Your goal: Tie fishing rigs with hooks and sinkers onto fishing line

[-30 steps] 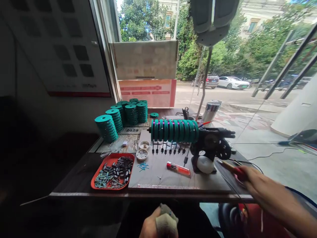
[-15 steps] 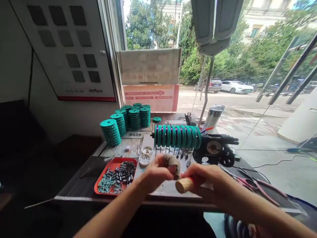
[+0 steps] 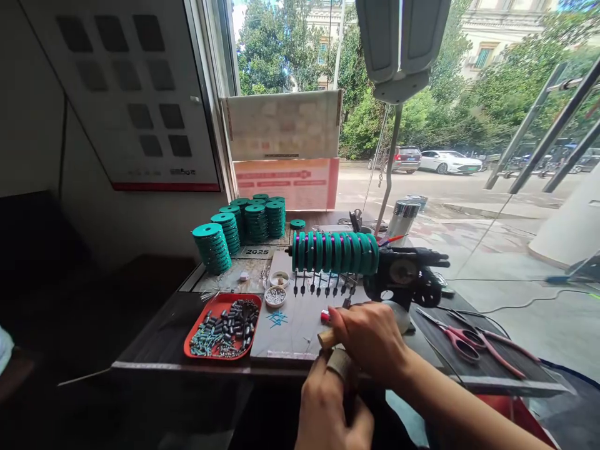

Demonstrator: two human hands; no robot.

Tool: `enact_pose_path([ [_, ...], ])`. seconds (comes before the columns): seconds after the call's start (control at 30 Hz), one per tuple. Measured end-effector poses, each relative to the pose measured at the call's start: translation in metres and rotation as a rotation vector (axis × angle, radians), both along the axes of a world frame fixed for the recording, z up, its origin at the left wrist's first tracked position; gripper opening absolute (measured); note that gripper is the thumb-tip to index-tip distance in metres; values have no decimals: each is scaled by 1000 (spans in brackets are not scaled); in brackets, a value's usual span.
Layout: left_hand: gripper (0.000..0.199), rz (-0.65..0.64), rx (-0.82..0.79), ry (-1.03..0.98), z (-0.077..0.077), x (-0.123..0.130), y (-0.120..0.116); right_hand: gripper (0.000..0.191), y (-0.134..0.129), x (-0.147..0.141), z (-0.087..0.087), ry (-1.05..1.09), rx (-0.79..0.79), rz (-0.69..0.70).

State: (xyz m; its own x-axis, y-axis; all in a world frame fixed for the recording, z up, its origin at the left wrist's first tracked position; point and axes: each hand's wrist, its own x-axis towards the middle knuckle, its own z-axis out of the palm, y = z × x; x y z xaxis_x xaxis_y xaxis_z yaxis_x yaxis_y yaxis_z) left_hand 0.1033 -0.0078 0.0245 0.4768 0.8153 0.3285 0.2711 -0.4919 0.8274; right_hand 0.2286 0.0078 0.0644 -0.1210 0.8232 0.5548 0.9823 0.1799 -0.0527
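Observation:
My right hand (image 3: 375, 334) is closed round a wooden handle (image 3: 329, 339), whose rounded end sticks out to the left. A small red piece (image 3: 325, 317) shows beside its fingers. Just below, at the table's front edge, my left hand (image 3: 328, 400) is closed, with a beige-grey wrapping or piece (image 3: 340, 362) at its fingers; what it grips is hidden. Behind both hands, a row of green discs (image 3: 335, 253) sits on a black winding device (image 3: 405, 275), with small dark weights hanging beneath.
Left of centre stands a red tray (image 3: 190, 340) of dark cylinders and metal bits. Small white cups (image 3: 275, 297), blue-green sticks (image 3: 277, 319) and stacks of green spools (image 3: 210, 250) are nearby. Red-handled scissors (image 3: 462, 344) and pliers (image 3: 506, 356) lie at the right.
My left hand has dropped down and to the right, below the table's edge. My right hand has shifted slightly left with the wooden handle, uncovering the scissors and the blue-green sticks.

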Motion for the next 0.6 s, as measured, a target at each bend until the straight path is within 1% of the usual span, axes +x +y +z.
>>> enact_pose_path([
  [0.1,28,11,-8,27,-5,4,-2,56,1,1,-3,-34,56,-7],
  [0.17,30,49,-13,-18,-9,7,-4,56,3,1,-4,-41,76,-10],
  [0.23,34,57,-22,-55,-12,9,-5,58,4,1,-5,-36,86,-22],
  [0.3,32,58,-27,-65,-14,7,-4,59,4,0,-5,-21,91,-45],
  [0.4,27,-16,-44,-50,-13,0,0,60,0,0,-3,-2,76,-58],
  [0.47,24,-68,-51,-83,-13,-2,3,59,-2,0,-2,2,66,-58],
  [0.5,22,-70,-54,-116,-13,-2,3,59,-2,0,-3,3,64,-60],
  [0.6,18,14,-81,-205,-17,4,3,60,4,-1,-7,10,71,-79],
])
